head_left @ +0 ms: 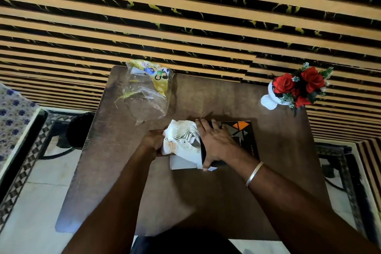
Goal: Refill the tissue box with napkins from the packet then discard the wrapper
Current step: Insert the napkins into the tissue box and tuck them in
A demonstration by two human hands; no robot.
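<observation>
A stack of white napkins (181, 137) sits half inside the open left end of a black tissue box (243, 130) with orange triangles, lying flat on the brown table (206, 97). My left hand (152, 142) grips the stack's left end. My right hand (214, 142) lies over the box's open end, fingers spread on its top and thumb at the near side. A white inner flap (183, 163) of the box shows below the napkins. The emptied clear plastic wrapper (144, 93), with a yellow printed label, lies crumpled at the table's far left.
A white vase of red artificial roses (292, 88) stands at the table's far right corner. A striped black-and-tan wall rises behind. A dark round bin (80, 130) sits on the floor left of the table. A floral cloth (12, 115) lies at far left.
</observation>
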